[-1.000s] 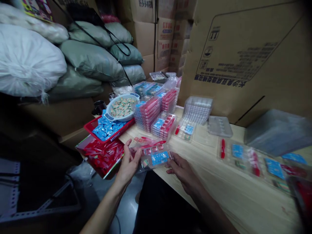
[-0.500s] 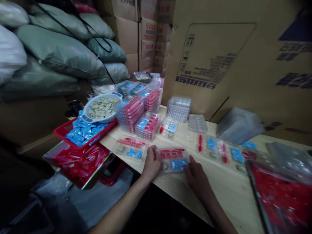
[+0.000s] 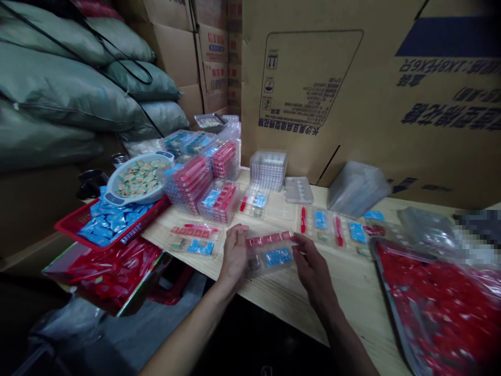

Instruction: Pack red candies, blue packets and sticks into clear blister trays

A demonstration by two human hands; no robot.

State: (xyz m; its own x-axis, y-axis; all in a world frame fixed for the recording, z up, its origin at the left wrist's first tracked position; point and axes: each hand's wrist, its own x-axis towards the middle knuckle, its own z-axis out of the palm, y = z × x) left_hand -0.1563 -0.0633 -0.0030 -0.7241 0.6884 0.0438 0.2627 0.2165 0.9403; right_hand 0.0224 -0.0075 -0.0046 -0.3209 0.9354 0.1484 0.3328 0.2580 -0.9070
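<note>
My left hand (image 3: 234, 249) and my right hand (image 3: 311, 263) hold a clear plastic blister tray (image 3: 269, 253) between them, just above the near edge of the wooden table (image 3: 352, 292). The tray carries a row of small red pieces along its top and a blue packet in its middle. Fingers of both hands are closed on its left and right ends. A filled tray of the same kind (image 3: 192, 237) lies flat to the left of my left hand. More filled trays (image 3: 332, 230) lie in a row behind my right hand.
Stacks of filled trays (image 3: 203, 172) stand at the back left, beside a white bowl of small packets (image 3: 136, 178) on a red basket of blue packets (image 3: 105, 219). Empty clear trays (image 3: 268, 168) sit by big cardboard boxes (image 3: 352, 89). Bins of red items (image 3: 438, 308) flank the table.
The view has swung to the right. Both hands have lifted the tray slightly off the table and tilted it; one second ago they held it further left, over the table's corner.
</note>
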